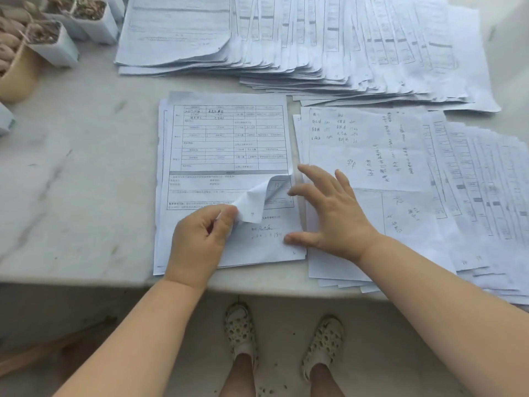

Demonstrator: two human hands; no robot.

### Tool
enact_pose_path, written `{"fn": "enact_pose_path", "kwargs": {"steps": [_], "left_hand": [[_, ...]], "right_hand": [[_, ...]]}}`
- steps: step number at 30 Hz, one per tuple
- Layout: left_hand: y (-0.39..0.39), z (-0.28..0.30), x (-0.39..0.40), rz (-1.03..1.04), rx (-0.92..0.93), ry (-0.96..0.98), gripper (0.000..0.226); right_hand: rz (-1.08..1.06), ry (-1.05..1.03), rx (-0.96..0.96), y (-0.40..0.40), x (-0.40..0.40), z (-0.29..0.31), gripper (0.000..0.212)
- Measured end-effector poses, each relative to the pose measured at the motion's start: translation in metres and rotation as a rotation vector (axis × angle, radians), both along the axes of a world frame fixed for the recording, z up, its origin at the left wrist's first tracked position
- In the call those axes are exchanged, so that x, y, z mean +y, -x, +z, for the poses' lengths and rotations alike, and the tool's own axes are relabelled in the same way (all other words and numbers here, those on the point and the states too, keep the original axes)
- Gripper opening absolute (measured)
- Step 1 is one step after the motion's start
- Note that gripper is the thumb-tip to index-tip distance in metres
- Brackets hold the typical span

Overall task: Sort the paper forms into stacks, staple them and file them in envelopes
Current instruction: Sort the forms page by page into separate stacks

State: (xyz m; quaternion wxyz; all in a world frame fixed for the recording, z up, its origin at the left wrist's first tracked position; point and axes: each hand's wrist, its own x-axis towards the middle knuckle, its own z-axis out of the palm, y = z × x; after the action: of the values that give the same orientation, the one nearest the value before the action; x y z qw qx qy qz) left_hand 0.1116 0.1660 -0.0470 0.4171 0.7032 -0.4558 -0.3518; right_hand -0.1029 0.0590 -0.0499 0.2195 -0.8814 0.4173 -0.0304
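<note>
You look steeply down from head height through one wide-angle view, close over the near edge of the marble table (71, 167). Papers fill the upper frame; the floor and your feet (283, 339) fill the bottom.

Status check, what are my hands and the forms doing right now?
Left hand pinches top form's curled corner. Right hand open, fingers spread over the stack's edge. Nothing in the way.

Left hand (200, 239) pinching top form's (229, 138) curled corner, right hand (329, 213) spread beside.
</note>
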Motion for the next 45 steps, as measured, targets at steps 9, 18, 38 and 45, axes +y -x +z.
{"fn": "enact_pose_path", "kwargs": {"steps": [9, 18, 38, 45], "left_hand": [[-0.006, -0.015, 0.006, -0.174, -0.101, 0.014, 0.036], [-0.017, -0.008, 0.005, -0.289, -0.061, -0.009, 0.013], [-0.043, 0.074, 0.01, 0.016, 0.127, 0.057, 0.033], [-0.08, 0.105, -0.041, 0.137, -0.069, 0.168, 0.031]], "right_hand": [[-0.008, 0.009, 0.023, -0.012, 0.0, -0.007, 0.05], [-0.139, 0.009, -0.096, -0.026, -0.012, 0.008, 0.064], [-0.834, -0.633, -0.287, -0.046, 0.035, 0.086, 0.022], [-1.172, -0.734, -1.225, -0.007, -0.058, 0.125, 0.028]]}}
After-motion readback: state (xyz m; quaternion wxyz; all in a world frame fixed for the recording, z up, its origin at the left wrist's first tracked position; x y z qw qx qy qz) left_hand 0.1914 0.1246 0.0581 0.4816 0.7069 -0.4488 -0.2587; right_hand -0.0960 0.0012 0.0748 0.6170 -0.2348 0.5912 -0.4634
